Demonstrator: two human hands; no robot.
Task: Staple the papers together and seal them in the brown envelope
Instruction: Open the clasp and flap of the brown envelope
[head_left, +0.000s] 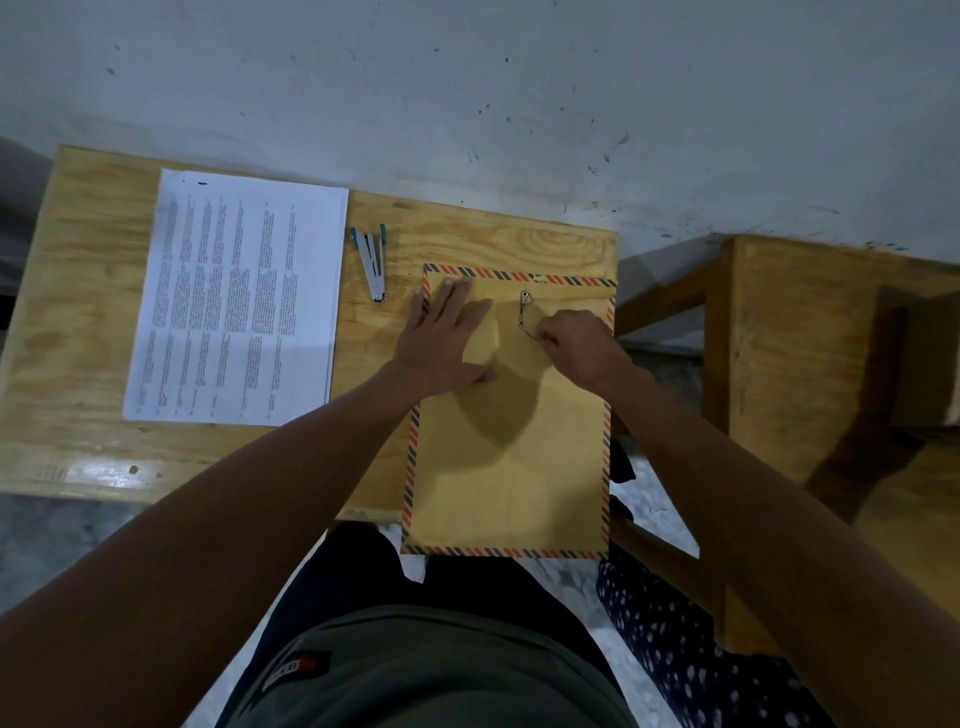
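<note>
A brown envelope with a red-and-blue striped border lies on the right part of the wooden table, its lower end hanging over the front edge. My left hand rests flat on its upper left, fingers spread. My right hand pinches the closure string, which runs between the two round fasteners near the top. A stack of printed white papers lies to the left. A silver stapler with teal ends sits between the papers and the envelope.
A grey wall runs behind the table. A second wooden piece of furniture stands to the right across a narrow gap. My lap and a dotted dark fabric are below the table's front edge.
</note>
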